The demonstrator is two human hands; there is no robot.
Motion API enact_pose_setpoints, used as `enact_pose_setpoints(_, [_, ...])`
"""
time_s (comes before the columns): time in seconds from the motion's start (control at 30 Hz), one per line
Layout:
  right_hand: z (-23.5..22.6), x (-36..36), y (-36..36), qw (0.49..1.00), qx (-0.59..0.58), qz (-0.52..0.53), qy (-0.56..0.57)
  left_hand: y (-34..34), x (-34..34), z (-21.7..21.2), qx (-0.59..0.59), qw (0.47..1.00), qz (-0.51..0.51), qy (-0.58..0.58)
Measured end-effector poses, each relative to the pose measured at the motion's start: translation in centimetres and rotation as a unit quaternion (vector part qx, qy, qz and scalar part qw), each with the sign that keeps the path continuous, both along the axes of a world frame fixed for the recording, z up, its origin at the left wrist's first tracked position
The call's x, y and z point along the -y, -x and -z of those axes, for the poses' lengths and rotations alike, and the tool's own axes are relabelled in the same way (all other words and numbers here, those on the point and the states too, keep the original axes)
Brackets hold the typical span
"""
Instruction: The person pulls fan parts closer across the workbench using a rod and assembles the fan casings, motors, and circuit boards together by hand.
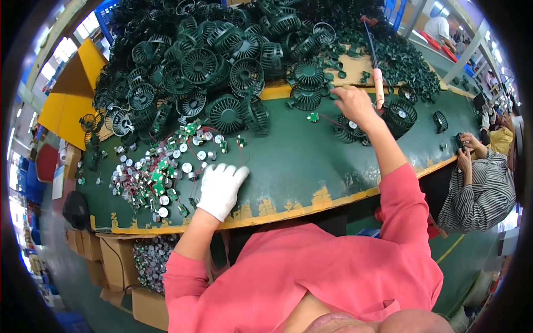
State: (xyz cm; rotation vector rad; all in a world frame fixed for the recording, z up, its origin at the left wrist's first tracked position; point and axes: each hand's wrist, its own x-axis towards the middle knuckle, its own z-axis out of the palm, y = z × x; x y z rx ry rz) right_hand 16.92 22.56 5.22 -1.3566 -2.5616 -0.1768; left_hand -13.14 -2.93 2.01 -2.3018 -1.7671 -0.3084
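Note:
My left hand point(222, 190), in a white glove, is over the near table edge with its fingers stretched forward and slightly apart. Beside it spreads a heap of small silver motors point(161, 172) with red wires and green circuit boards; I see nothing held. My bare right hand point(355, 105) reaches across the table, fingers loosely apart, above a dark green round fan housing point(348, 130) that the wrist partly covers. To its right lies another fan housing point(401, 116). Left of that hand, a motor with a green board point(312, 117) lies on the table, and slotted round covers point(305, 99) are stacked behind.
A tall pile of green slotted covers point(200, 65) fills the back of the green table point(288, 166). Small green parts point(411, 66) heap at the back right, near a pink-handled tool point(378, 89). A box of motors point(155, 261) stands below. Another person point(477, 188) works at right.

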Motion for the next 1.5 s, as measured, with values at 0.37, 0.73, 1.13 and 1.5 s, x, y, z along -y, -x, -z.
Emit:
enact_pose_setpoints(0.37, [1.2, -6.3, 7.2, 0.995, -0.048, -0.049, 0.076, -2.4, 0.5, -0.8, 0.161, 0.984, 0.071, 0.023])
enact_pose_setpoints(0.73, [-0.3, 6.5, 3.1, 0.517, -0.613, -0.149, 0.579, -3.8, 3.2, -2.6, 0.616, 0.772, 0.050, -0.148])
enact_pose_setpoints(1.13, [4.0, 11.7, 3.2, 0.944, -0.148, -0.223, 0.192, -6.1, 4.5, -2.4, 0.557, 0.827, -0.066, 0.045])
enact_pose_setpoints(1.5, [-0.5, 18.0, 3.5, 0.912, -0.255, -0.270, 0.176, -8.2, 2.1, -1.1, 0.235, 0.965, 0.057, -0.106])
